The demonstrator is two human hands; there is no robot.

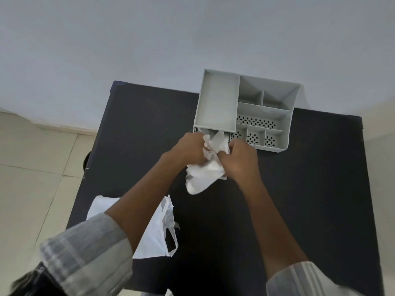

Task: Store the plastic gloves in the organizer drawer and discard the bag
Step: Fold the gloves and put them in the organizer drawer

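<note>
A bundle of translucent white plastic gloves (205, 174) hangs between my two hands just in front of the grey organizer (215, 99). My left hand (188, 149) grips the bundle's upper left part and my right hand (239, 161) grips its right side. The top of the bundle pokes into the pulled-out drawer (206, 131) under the organizer's left compartment; most of the drawer is hidden behind my hands. A flat white plastic bag (157, 229) with handles lies on the near left of the table, partly under my left forearm.
The dark table (310, 189) stands against a pale wall. The organizer sits at its far edge, with several perforated compartments on the right. Beige floor tiles (32, 167) lie to the left. A dark round object (86, 160) peeks out beside the table's left edge.
</note>
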